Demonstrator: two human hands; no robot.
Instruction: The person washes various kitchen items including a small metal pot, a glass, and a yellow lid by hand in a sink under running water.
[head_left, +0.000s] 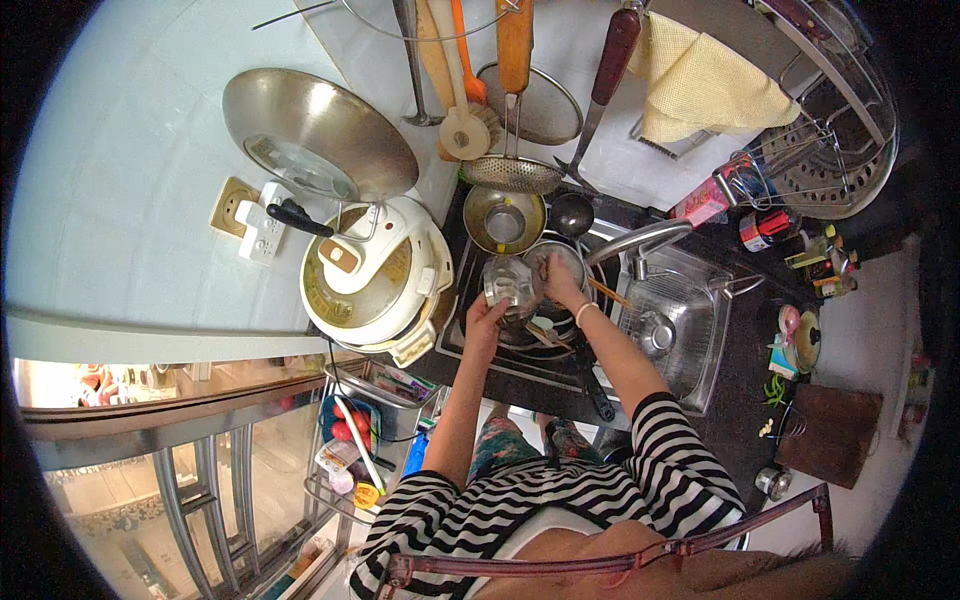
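Observation:
My left hand (486, 327) grips the lower edge of a shiny round container (512, 283), tilted on its side; glass or metal is hard to tell. My right hand (561, 282), with a light band on its wrist, is just right of it, over a round grey vessel or lid (545, 255). Its fingers are blurred, so whether they hold anything is unclear. Beneath both hands is a black stovetop (471, 330) with a long-handled pan, whose black handle (594, 386) points towards me. Wooden chopsticks (611, 293) lie right of my right hand. A light spoon (541, 325) sits below the container.
Behind my hands stand a metal bowl (480, 217) and a black ladle (572, 214). A white electric pressure cooker (367, 300) with its lid raised is on the left. At right are a steel sink (694, 352) and faucet (637, 241). A perforated strainer (511, 174) hangs above.

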